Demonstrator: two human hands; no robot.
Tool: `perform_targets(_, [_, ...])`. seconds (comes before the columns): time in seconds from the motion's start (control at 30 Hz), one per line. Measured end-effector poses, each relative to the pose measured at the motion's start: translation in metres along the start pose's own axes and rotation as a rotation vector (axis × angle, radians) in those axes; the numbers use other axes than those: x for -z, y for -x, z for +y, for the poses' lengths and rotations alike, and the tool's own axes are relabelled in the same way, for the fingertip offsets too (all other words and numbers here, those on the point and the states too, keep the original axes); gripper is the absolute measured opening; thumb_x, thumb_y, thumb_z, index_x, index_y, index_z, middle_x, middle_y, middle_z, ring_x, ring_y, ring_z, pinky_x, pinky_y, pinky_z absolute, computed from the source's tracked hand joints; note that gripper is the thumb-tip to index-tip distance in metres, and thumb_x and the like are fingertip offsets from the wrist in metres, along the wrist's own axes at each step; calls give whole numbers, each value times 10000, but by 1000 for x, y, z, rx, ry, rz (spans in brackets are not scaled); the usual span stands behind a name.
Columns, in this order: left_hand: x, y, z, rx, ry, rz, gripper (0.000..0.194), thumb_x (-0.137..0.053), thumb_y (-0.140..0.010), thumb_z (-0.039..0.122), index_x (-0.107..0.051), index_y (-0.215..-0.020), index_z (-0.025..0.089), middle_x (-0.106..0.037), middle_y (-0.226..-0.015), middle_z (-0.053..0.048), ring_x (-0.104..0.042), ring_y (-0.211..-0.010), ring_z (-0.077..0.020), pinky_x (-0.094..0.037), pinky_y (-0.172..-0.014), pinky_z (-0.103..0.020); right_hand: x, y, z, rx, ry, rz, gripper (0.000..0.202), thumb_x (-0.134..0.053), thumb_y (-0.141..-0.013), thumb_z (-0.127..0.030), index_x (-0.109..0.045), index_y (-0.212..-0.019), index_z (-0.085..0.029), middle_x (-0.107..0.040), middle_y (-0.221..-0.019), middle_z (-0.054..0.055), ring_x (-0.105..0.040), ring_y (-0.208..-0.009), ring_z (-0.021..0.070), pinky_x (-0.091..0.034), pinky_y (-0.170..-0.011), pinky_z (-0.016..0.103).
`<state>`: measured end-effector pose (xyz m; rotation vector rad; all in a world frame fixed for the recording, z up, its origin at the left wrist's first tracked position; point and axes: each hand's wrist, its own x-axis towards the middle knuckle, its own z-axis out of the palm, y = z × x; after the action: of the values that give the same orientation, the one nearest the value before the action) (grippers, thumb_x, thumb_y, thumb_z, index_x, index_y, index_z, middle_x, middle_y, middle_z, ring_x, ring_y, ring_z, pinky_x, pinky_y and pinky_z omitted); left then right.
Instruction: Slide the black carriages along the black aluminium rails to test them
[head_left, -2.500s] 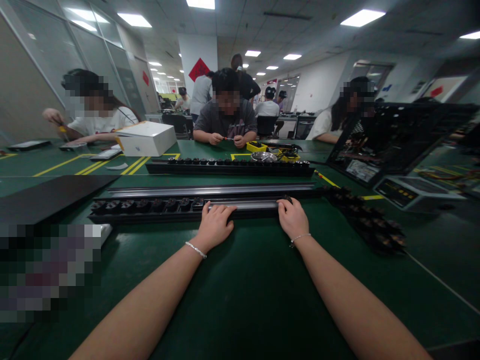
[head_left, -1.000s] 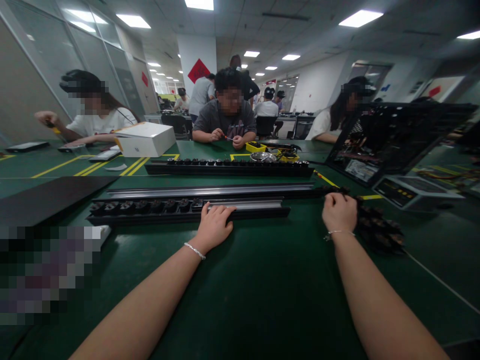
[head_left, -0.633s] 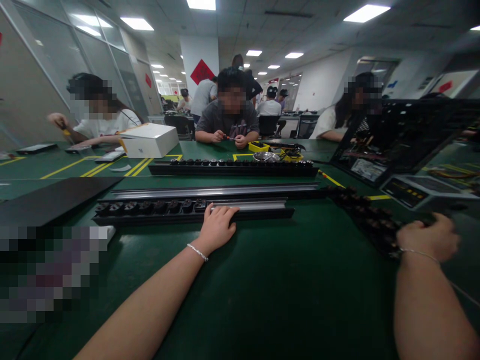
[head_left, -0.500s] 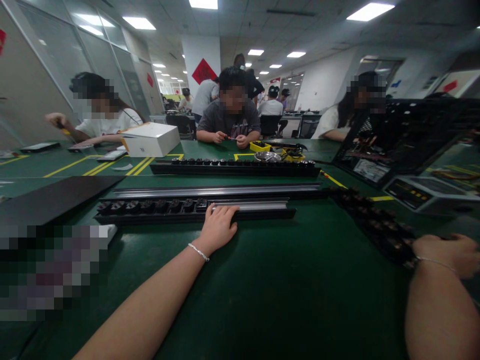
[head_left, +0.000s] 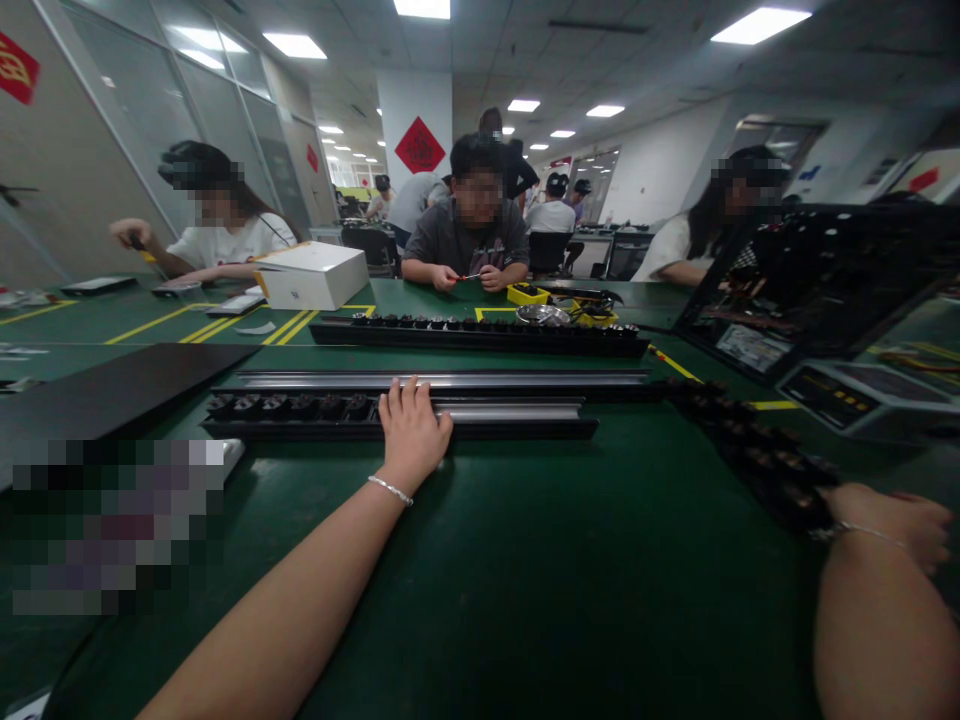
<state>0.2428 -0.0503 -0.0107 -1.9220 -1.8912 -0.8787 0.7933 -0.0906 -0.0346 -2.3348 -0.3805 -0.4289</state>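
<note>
The long black rail with a silver inner channel lies level on the green tabletop, crosswise in front of me. I judge the step in hand to be one of steadying and reaching at once: my left hand is laid over the rail, fingers slightly spread and tips reaching past its far edge, while my right hand is out to the right, beside the loose cluster of dark, knobbly parts. The two are well apart. The right fingers are curled, but they blur into the dark edge of the view, so I cannot tell whether they hold anything. As I read it, any move from here calls for light pressure on the left — a shove could skew the rail or disturb its contents — and a careful lift on the right, clear of the cluster.

The rail looks straight and upright, its channel facing up. A row of round black parts fills it from the left end up to my left hand; on the other side the silver floor shows bare. Just behind lies a second black-and-silver rail, close alongside — and beyond it a black rail lined with small dark parts.
</note>
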Motion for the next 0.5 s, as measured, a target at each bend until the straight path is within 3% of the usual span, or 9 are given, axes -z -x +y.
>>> perform_targets(0.03, [-2,0,-1,-8,-9,-9,486,-425,-832,360,-451,-1263,136,-420,-1391,-156,-304,-1319,-337,-189,-1083,-541,3,5,-3,-189,-47,-15,579,-508,-697,-381,-519,-1218,-130,-484,-1063,399,-473,-1088,406,-256,-640,553])
perform_targets(0.07, [-3,0,-2,-18,-17,-14,475,-412,-839,365,-462,-1254,138,-428,-1384,-157,-336,-1300,-332,-190,-1083,-540,8,11,-9,-256,-95,-3,580,-516,-694,-373,-519,-1227,-143,-467,-1155,377,-426,-1160,401,-253,-710,575])
perform_targets(0.1, [-3,1,-2,-28,-24,-16,465,-404,-843,366,-472,-1246,142,-438,-1378,-156,-360,-1283,-328,-189,-1083,-543,13,20,-17,-195,-137,54,568,-506,-706,-369,-521,-1229,-146,-458,-1212,351,-373,-1218,388,-232,-790,588])
perform_targets(0.2, [-3,1,0,-40,-44,-17,453,-402,-843,357,-495,-1230,142,-468,-1353,-153,-385,-1256,-334,-187,-1075,-566,28,53,-49,262,-236,198,540,-458,-752,-332,-498,-1252,-130,-459,-1278,285,-279,-1294,342,-173,-943,583])
perform_targets(0.3, [-3,0,1,-57,-59,-20,442,-388,-846,330,-518,-1215,125,-494,-1327,-154,-394,-1242,-334,-173,-1075,-583,34,96,-84,701,-252,143,527,-449,-767,-340,-511,-1220,-79,-518,-1216,267,-340,-1248,356,-224,-976,587])
perform_targets(0.4, [-4,0,1,-85,-63,-19,428,-373,-854,319,-540,-1196,124,-513,-1309,-148,-396,-1240,-327,-167,-1082,-577,32,144,-111,1099,-231,-56,512,-389,-827,-328,-471,-1268,-79,-505,-1275,198,-358,-1254,302,-291,-1008,501])
perform_targets(0.5, [-5,0,2,-96,-57,-21,417,-382,-854,315,-555,-1181,125,-532,-1288,-146,-395,-1241,-327,-192,-1079,-566,28,193,-132,1336,-222,-279,489,-357,-869,-339,-463,-1297,-127,-477,-1334,139,-353,-1271,260,-280,-1047,458])
